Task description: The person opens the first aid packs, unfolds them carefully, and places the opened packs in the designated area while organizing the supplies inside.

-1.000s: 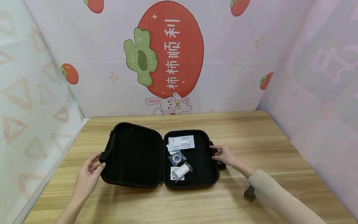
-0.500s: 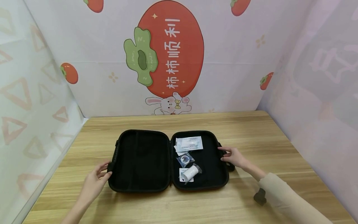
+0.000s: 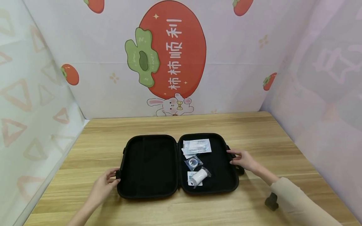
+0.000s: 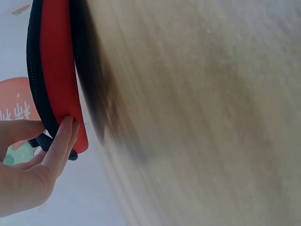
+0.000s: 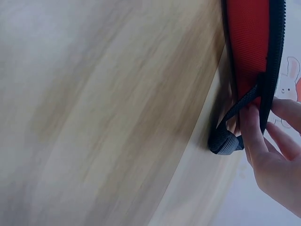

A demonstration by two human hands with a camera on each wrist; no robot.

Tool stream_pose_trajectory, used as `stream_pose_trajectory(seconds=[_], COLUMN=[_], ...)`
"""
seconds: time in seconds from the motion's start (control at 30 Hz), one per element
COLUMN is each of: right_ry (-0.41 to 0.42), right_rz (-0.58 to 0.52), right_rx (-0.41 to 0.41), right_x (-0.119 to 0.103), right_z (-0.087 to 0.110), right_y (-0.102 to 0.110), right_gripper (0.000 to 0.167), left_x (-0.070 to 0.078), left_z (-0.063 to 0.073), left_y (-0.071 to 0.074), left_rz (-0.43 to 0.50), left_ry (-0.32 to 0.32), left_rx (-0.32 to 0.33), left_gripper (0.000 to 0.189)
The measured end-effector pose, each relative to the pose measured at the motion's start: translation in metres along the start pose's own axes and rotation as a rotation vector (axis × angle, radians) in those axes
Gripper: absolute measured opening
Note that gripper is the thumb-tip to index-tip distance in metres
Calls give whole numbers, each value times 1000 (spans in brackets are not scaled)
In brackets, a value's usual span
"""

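Observation:
A zippered case [image 3: 151, 166], black inside and red outside, lies spread open on the table. My left hand [image 3: 106, 185] grips the rim of its left half; in the left wrist view the fingers [image 4: 59, 146] press the red side wall [image 4: 59, 61] with the thumb over the black edge. On the far side, my right hand [image 3: 244, 161] holds the right half's rim beside the black strap handle [image 5: 223, 141]. That half contains flat white packets [image 3: 198, 146], a clear bag with a white ring-shaped roll [image 3: 193, 162], and a wrapped white roll [image 3: 199, 177] over a small white card.
The wood-grain table [image 3: 158, 213] extends around the case on all sides. A printed cloth backdrop [image 3: 226, 88] stands behind it, with cloth walls left and right. A dark object [image 3: 271, 201] shows beneath the right sleeve.
Both hands and the case have shifted right and slightly nearer. The left half, tilted up before, has come down flatter. The packets and rolls moved along inside the case.

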State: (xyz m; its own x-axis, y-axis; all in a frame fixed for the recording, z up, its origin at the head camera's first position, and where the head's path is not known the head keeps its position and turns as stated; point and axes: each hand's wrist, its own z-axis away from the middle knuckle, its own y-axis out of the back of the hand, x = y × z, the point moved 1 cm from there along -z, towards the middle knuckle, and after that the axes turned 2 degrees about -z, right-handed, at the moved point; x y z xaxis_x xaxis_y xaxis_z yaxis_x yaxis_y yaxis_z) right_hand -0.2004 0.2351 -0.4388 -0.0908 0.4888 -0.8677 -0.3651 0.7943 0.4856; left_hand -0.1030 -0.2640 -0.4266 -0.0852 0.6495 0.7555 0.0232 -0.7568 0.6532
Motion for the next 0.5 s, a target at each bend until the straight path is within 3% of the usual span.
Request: stream_pose_trajectory(seconds=[0.5], right_ry=[64], right_rz=[-23], right_rx=[-19], right_x=[8], right_z=[12], right_y=[15], right_gripper=[47], left_x=[5], left_z=[7], left_y=[-20], left_rz=[53], left_ry=[11], left_rx=[-62], left_gripper=[42])
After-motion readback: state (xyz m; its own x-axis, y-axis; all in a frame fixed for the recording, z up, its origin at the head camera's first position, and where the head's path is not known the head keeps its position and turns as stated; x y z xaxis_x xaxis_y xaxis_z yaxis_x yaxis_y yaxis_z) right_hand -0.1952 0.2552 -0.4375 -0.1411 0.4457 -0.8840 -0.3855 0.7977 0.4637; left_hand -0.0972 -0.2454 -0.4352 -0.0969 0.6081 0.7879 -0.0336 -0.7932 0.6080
